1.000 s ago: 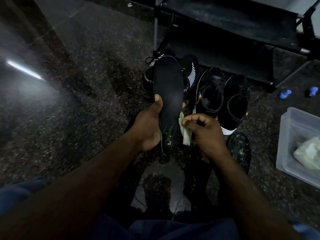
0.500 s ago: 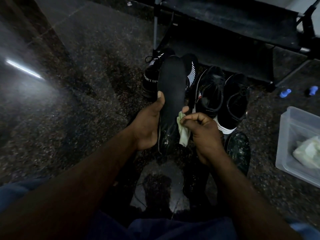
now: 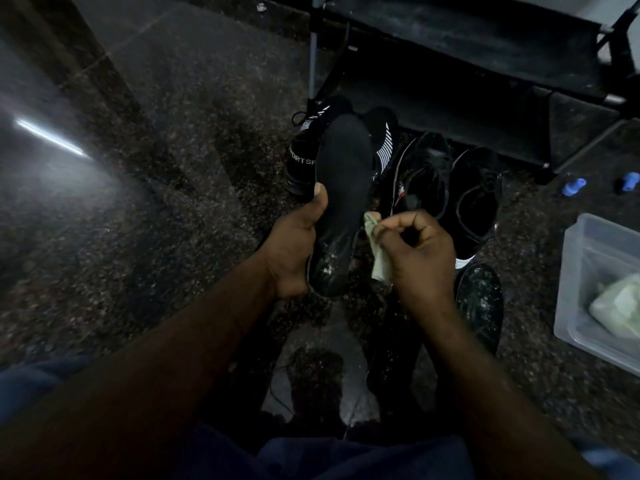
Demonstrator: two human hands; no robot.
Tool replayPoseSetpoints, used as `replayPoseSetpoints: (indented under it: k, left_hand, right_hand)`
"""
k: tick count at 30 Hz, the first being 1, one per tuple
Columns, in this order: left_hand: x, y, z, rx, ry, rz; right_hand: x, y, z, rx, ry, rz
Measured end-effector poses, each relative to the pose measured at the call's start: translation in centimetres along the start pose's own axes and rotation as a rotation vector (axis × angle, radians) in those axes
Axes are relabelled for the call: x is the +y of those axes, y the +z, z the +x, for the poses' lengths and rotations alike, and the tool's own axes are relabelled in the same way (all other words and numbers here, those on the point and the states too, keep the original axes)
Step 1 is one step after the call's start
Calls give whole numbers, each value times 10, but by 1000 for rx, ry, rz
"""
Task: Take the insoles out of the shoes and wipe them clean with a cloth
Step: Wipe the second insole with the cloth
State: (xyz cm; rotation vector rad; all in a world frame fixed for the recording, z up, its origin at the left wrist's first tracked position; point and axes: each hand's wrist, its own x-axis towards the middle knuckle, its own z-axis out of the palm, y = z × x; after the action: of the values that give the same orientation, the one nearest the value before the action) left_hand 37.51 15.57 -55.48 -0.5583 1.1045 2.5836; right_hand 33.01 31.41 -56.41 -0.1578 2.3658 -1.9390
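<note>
Insole (image 3: 343, 188), black and held up over the floor (image 3: 173, 202), toe end pointing away from the person. Left hand (image 3: 294, 251) grips its left edge toward the heel end, thumb lying on the upper face and fingers curled behind. Right hand (image 3: 419, 254), just right of the insole, has its fingers curled and pinches a pale green cloth (image 3: 381, 268) that hangs at the insole's right edge (whether the two touch cannot be told). White specks dot the insole's heel end. Beyond the insole's toe stand a lettered sport shoe (image 3: 304, 157) and a striped shoe (image 3: 382, 140). To its right stand a laced black shoe (image 3: 424, 174) and a white-edged black shoe (image 3: 478, 202), with a speckled second insole (image 3: 481, 306) lying nearer the person. Farther right of the insole sits a clear plastic tub (image 3: 588, 271) holding pale cloths (image 3: 620, 310). Past the insole's toe rises a dark shoe rack (image 3: 467, 46).
</note>
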Motion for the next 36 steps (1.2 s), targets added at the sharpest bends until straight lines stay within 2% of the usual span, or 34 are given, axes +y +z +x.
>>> replayPoseSetpoints:
  k: [3, 6, 9, 11, 16, 20, 25, 27, 33, 36]
  left_hand:
    - [0, 1, 1, 56, 12, 14]
    - [-4, -4, 3, 29, -41, 8]
    - [-7, -1, 2, 17, -83, -21]
    - [-8, 0, 3, 52, -74, -4]
    - [-9, 0, 1, 57, -103, -73]
    - [-7, 3, -1, 37, -110, -122]
    - [-14, 9, 1, 138, -59, -5]
    - [-17, 10, 1, 163, -42, 24]
    - [-8, 6, -4, 166, -112, -57]
    - [-7, 12, -6, 164, -97, -48]
  right_hand:
    - [-4, -1, -2, 47, -207, -85]
    - [-1, -1, 0, -4, -431, -206]
    - [4, -1, 1, -43, -530, -366]
    - [8, -1, 1, -46, -541, -452]
    - [10, 2, -3, -61, -530, -494]
    - [11, 7, -9, -156, -551, -486]
    - [10, -5, 7, -7, -523, -542]
    - [11, -8, 9, 3, -502, -549]
    - [14, 9, -13, -171, -548, -574]
    - [13, 1, 1, -37, -533, -577]
